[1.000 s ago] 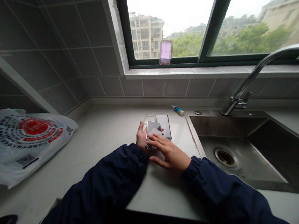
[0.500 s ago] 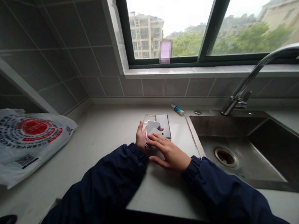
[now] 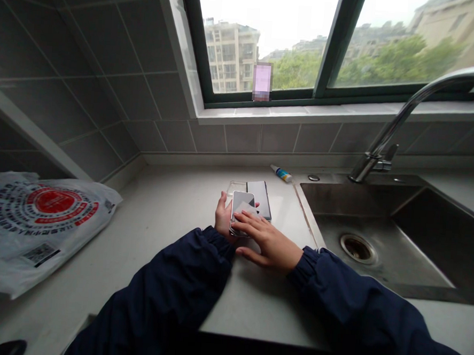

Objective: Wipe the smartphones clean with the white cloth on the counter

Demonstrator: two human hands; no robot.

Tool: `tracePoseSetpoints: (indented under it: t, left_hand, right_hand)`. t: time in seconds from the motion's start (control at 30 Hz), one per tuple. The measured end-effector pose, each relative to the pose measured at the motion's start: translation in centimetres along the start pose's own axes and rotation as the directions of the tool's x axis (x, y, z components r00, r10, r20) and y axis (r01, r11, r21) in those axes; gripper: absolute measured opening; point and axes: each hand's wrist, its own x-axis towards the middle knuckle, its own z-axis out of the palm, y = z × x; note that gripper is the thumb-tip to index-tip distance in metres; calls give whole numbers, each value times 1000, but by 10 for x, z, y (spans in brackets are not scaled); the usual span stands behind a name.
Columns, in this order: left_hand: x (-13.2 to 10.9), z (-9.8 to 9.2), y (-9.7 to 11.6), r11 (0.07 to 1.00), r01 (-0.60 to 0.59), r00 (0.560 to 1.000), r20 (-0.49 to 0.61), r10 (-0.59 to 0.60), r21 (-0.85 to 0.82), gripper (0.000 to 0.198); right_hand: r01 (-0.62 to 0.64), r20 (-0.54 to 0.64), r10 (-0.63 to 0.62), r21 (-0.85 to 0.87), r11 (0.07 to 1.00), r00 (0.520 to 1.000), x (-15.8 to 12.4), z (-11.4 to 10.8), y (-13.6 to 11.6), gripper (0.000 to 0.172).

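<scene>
My left hand (image 3: 222, 217) is wrapped round a smartphone (image 3: 241, 197) from below, with its thumb up along the left edge and the screen facing up. My right hand (image 3: 263, 239) lies flat across the lower part of the screen, fingers stretched out and thumb apart. Under its fingertips is a thin pale piece that looks like a wipe (image 3: 243, 206). Just behind the phone, a flat white box (image 3: 263, 194) with a dark edge rests on the counter. Beside it is a clear, see-through case (image 3: 235, 186), partly hidden by the phone.
A small white and blue tube (image 3: 281, 174) lies near the back wall. The steel sink (image 3: 409, 244) and its tall faucet (image 3: 384, 130) are on the right. A white plastic bag (image 3: 45, 224) with red print sits at the left. A window (image 3: 265, 45) is ahead.
</scene>
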Motion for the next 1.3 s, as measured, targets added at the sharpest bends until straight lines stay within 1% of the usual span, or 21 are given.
tracePoseSetpoints:
  t: [0.23,0.33,0.43,0.57,0.63,0.73,0.83,1.07,1.2,1.3]
  left_hand:
    - [-1,-1,0,998,39,999,33,-40,46,89]
    - [-2,0,-4,999,40,997,61,-42,29,85]
    - [-3,2,-10,999,39,993,114,-39,-4,79]
    - [-5,4,-17,997,70,982,179,-68,-9,70]
    - [-6,5,-18,998,66,979,196,-65,-2,65]
    - [-10,7,-17,997,71,979,190,-74,20,64]
    - [-13,9,-15,996,86,980,177,-91,34,65]
    - [-14,12,-16,994,108,970,220,-104,-5,67]
    - [-11,11,-15,991,130,974,190,-120,-36,70]
    - [-8,7,-15,983,174,970,184,-161,-56,79]
  right_hand:
    - [2,8,-2,-70,998,1000,1,1,3,61]
    - [-17,-5,17,-123,992,1000,1,4,7,63]
    - [-99,-38,94,-168,981,995,2,5,8,63]
    - [-254,-118,235,-187,949,965,2,3,8,63]
    - [-303,-164,276,-180,936,947,2,1,8,64]
    - [-347,-214,311,-161,924,926,1,1,10,65]
    - [-357,-233,321,-135,924,918,2,1,11,66]
    - [-332,-221,308,-79,940,925,1,3,14,69]
    - [-300,-183,281,-80,951,942,1,2,13,69]
    - [-271,-150,256,-82,959,955,1,1,11,70]
